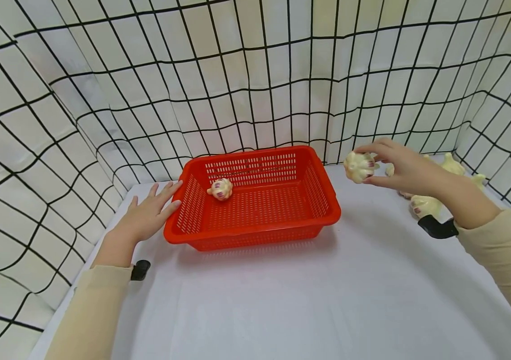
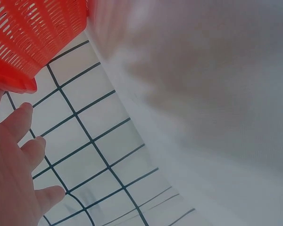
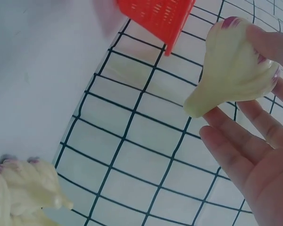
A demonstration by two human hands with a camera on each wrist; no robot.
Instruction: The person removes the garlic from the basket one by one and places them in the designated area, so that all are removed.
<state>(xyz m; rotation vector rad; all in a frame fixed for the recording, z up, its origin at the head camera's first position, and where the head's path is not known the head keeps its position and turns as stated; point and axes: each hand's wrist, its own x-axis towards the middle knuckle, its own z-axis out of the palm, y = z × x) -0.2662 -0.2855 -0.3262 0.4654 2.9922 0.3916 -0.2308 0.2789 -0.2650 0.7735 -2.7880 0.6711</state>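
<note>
A red plastic basket [image 1: 255,231] with slotted walls stands on the white table, and one garlic bulb [image 1: 221,189] lies inside near its left wall. My left hand [image 1: 149,212] rests its spread, straight fingers at the basket's left rim; the left wrist view shows fingertips [image 2: 24,113] close to the red rim. To the right of the basket, my right hand [image 1: 395,167] pinches another garlic bulb [image 1: 359,167] between thumb and fingers, above the table. In the right wrist view this bulb [image 3: 236,66] shows a pale body, purple streaks and a stubby stem.
Several more garlic bulbs [image 1: 426,205] lie at the right back of the table, partly hidden behind my right forearm. A black wire grid [image 1: 255,90] over white sheeting encloses the back and both sides. White tabletop [image 1: 264,300] stretches in front of the basket.
</note>
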